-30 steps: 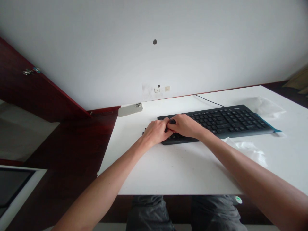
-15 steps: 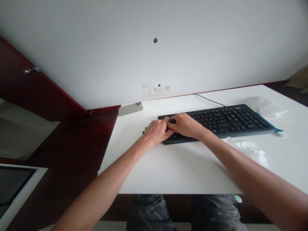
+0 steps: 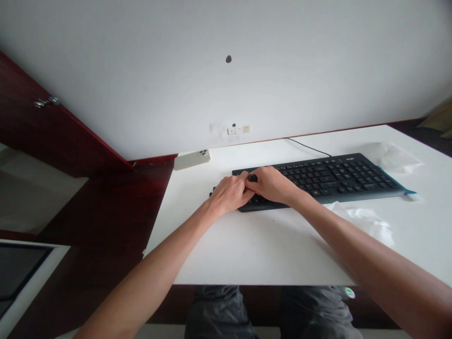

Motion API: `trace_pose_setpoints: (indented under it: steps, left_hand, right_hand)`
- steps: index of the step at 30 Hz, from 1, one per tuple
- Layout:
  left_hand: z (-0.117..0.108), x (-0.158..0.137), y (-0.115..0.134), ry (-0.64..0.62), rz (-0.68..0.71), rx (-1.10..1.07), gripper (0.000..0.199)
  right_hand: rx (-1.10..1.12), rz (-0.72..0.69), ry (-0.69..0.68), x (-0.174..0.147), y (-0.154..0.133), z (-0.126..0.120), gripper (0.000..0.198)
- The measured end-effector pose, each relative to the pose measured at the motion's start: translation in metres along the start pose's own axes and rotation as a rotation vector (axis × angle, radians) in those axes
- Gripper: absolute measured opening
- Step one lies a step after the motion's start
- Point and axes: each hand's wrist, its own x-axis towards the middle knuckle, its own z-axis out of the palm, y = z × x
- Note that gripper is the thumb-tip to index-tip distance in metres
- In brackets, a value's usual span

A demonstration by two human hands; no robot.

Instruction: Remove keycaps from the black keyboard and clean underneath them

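Observation:
A black keyboard (image 3: 328,176) lies on the white table, its left end beneath both my hands. My right hand (image 3: 270,184) is closed in a pinch around a small black object (image 3: 253,178), whose kind I cannot make out; its rounded top shows between thumb and fingers. Against it rests my left hand (image 3: 229,193), fingers curled down over the keyboard's left keys, the fingertips hidden. Whatever the left fingers grip cannot be seen. Small black pieces (image 3: 212,192) peek out on the table just left of my left hand.
A phone (image 3: 192,160) lies at the table's back left corner. Crumpled white plastic (image 3: 367,221) sits in front of the keyboard, with a clear plastic bag (image 3: 391,156) behind its right end. The keyboard cable (image 3: 309,146) runs toward the wall sockets (image 3: 239,130).

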Motion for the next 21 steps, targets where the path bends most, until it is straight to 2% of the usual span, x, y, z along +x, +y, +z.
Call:
trace_pose_setpoints:
  steps: [18, 21]
  left_hand:
    - [-0.0016, 0.0001, 0.0004, -0.002, -0.027, -0.021, 0.020]
    - [0.0035, -0.0007, 0.0000, 0.038, -0.037, 0.002, 0.017]
  right_hand:
    - [-0.030, -0.005, 0.015, -0.0003, -0.0035, 0.0001, 0.031]
    - [-0.021, -0.026, 0.022, 0.0005, -0.0011, 0.0004, 0.030]
